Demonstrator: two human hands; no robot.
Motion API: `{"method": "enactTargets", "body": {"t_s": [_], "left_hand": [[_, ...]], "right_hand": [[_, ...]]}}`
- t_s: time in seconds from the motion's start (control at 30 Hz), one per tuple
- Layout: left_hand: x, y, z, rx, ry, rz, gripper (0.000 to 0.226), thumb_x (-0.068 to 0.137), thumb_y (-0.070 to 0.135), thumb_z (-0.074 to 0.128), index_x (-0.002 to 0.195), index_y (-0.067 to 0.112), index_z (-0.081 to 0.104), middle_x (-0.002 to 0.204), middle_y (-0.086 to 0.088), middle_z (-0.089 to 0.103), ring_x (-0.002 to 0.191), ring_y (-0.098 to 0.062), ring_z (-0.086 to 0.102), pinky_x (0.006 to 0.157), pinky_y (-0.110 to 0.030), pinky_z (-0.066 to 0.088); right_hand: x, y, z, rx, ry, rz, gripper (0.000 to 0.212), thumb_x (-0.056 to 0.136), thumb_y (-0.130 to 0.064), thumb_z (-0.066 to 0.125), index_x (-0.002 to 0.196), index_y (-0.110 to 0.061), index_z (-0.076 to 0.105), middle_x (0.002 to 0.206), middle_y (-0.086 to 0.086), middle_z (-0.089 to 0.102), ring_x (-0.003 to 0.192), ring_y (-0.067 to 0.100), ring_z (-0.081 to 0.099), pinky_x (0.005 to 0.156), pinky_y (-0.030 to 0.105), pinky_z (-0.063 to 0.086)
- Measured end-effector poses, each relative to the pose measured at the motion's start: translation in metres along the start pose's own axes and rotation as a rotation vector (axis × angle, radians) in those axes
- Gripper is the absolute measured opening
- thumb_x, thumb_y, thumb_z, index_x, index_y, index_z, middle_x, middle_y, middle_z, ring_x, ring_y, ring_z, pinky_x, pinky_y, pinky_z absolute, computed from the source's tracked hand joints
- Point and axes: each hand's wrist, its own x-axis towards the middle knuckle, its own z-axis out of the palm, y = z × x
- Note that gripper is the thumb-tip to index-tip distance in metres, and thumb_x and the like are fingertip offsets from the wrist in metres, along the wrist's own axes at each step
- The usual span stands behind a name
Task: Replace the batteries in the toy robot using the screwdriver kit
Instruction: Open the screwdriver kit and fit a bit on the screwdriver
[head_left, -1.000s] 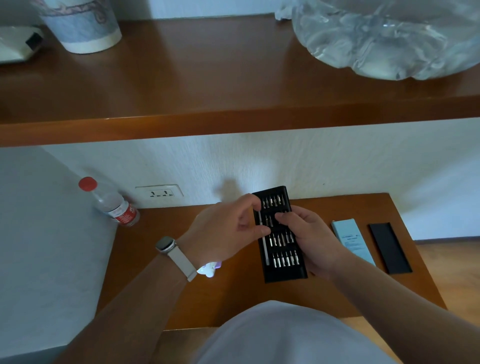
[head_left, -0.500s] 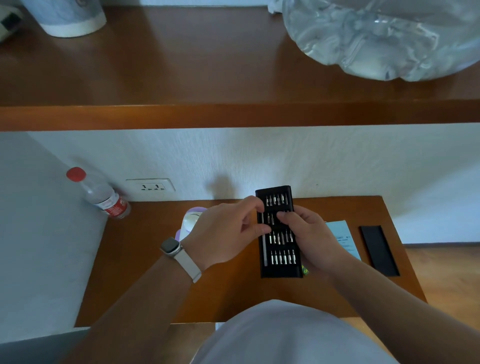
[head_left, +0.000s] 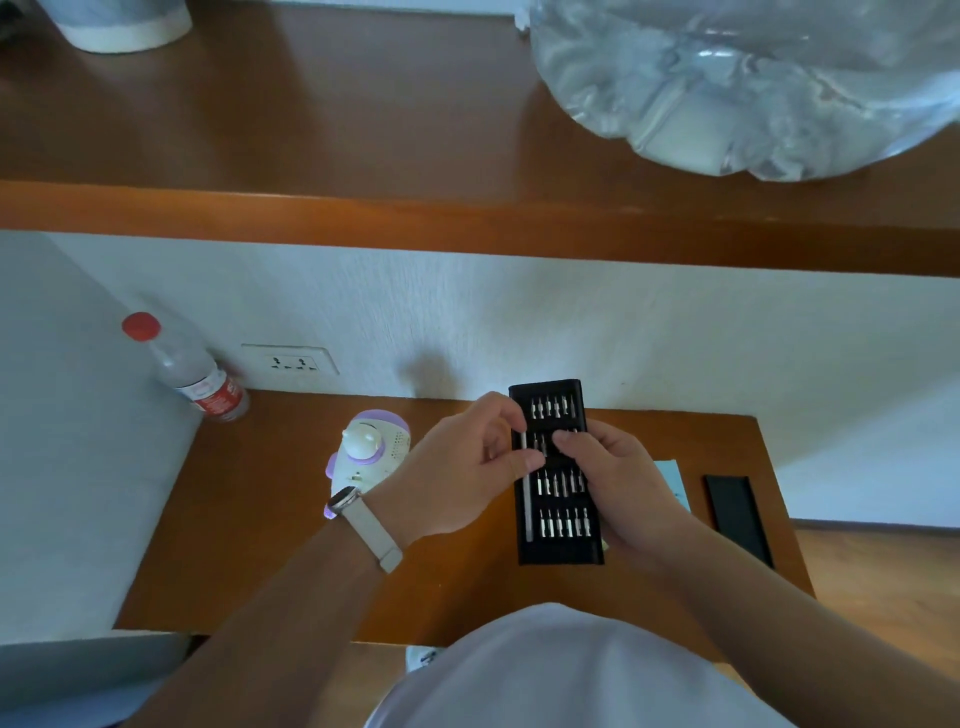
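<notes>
The black screwdriver kit tray (head_left: 563, 545) lies open on the wooden table (head_left: 270, 545), with rows of silver bits and a silver screwdriver handle (head_left: 529, 512) along its left side. My left hand (head_left: 457, 467) pinches the upper part of that handle between thumb and index finger. My right hand (head_left: 615, 483) holds the tray's right side, fingers curled, one fingertip on the second row of bits. The white and purple toy robot (head_left: 370, 449) lies on the table just left of my left hand, partly hidden by my wrist.
A light blue box (head_left: 674, 480) and a black kit cover (head_left: 737, 519) lie right of the tray. A red-capped plastic bottle (head_left: 187, 369) leans at the back left by a wall socket (head_left: 291, 359). A wooden shelf (head_left: 467, 218) overhangs, carrying a plastic bag (head_left: 753, 88).
The view has shifted, so the toy robot now shows more fully beside my left wrist. Both hands stay on the kit, with only small finger movements at the handle and bits.
</notes>
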Motion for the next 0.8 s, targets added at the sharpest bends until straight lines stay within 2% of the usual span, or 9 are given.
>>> {"method": "enactTargets", "body": {"t_s": [0.07,0.17,0.3,0.4,0.47,0.53,0.6,0.73,0.8], "left_hand": [[0.000,0.002,0.006,-0.135,0.043,-0.032,0.022,0.091,0.049,0.063,0.100,0.033,0.050,0.064,0.015,0.057,0.055,-0.001,0.054,0.058,-0.019,0.047],[0.001,0.006,0.018,-0.302,0.145,-0.065,0.019,0.089,0.034,0.074,0.096,0.028,0.057,0.072,0.007,0.059,0.062,-0.010,0.057,0.062,-0.027,0.050],[0.003,0.010,0.033,-0.390,0.261,-0.112,0.017,0.087,0.016,0.077,0.090,0.024,0.062,0.074,0.019,0.063,0.067,0.000,0.057,0.062,-0.016,0.048],[0.005,0.012,0.040,-0.402,0.271,-0.111,0.020,0.088,0.009,0.075,0.096,0.022,0.062,0.079,0.015,0.068,0.067,-0.001,0.060,0.063,-0.016,0.051],[0.006,0.013,0.042,-0.560,0.286,-0.172,0.028,0.088,0.005,0.074,0.108,0.021,0.062,0.083,0.006,0.074,0.069,-0.006,0.065,0.063,-0.018,0.053],[0.006,0.013,0.044,-0.759,0.325,-0.284,0.026,0.089,0.005,0.072,0.112,0.015,0.065,0.084,-0.001,0.076,0.070,-0.010,0.068,0.060,-0.018,0.053],[0.005,0.009,0.046,-0.882,0.386,-0.372,0.015,0.089,0.007,0.071,0.102,0.013,0.071,0.083,-0.003,0.074,0.073,-0.016,0.065,0.062,-0.023,0.052],[0.001,0.000,0.051,-0.916,0.461,-0.467,0.012,0.089,0.009,0.071,0.099,0.014,0.075,0.091,-0.010,0.074,0.082,-0.025,0.067,0.077,-0.036,0.054],[-0.001,-0.003,0.053,-0.896,0.460,-0.484,0.013,0.092,0.010,0.069,0.103,0.014,0.075,0.092,-0.009,0.077,0.081,-0.023,0.072,0.075,-0.032,0.059]], "right_hand": [[0.001,0.001,-0.005,-0.007,0.014,-0.004,0.025,0.098,-0.020,0.054,0.086,-0.024,0.075,0.088,0.010,0.073,0.084,0.030,0.071,0.080,0.047,0.058],[0.002,0.004,-0.013,-0.026,0.041,-0.013,0.023,0.098,-0.021,0.056,0.086,-0.025,0.075,0.092,0.014,0.074,0.091,0.037,0.071,0.083,0.051,0.058],[0.005,0.009,-0.020,-0.057,0.063,-0.008,0.025,0.098,-0.023,0.056,0.083,-0.031,0.074,0.089,0.010,0.075,0.086,0.032,0.073,0.080,0.047,0.060],[0.009,0.011,-0.024,-0.040,0.070,0.010,0.023,0.099,-0.027,0.055,0.086,-0.032,0.074,0.092,0.010,0.075,0.088,0.029,0.074,0.079,0.046,0.060],[0.014,0.014,-0.027,-0.023,0.082,0.027,0.020,0.098,-0.027,0.056,0.090,-0.029,0.074,0.092,0.010,0.075,0.088,0.029,0.074,0.079,0.046,0.059],[0.018,0.017,-0.031,-0.006,0.087,0.059,0.016,0.098,-0.028,0.057,0.098,-0.023,0.072,0.094,0.010,0.076,0.089,0.028,0.074,0.080,0.046,0.059],[0.021,0.022,-0.035,-0.004,0.082,0.085,0.018,0.098,-0.029,0.057,0.105,-0.019,0.069,0.096,0.009,0.076,0.091,0.027,0.074,0.083,0.046,0.058],[0.025,0.040,-0.046,-0.045,0.074,0.147,0.019,0.098,-0.029,0.058,0.107,-0.016,0.067,0.095,0.007,0.076,0.089,0.025,0.075,0.084,0.044,0.058],[0.029,0.050,-0.052,-0.078,0.061,0.191,0.020,0.098,-0.031,0.059,0.108,-0.016,0.067,0.095,0.006,0.077,0.088,0.024,0.075,0.084,0.043,0.058]]}}
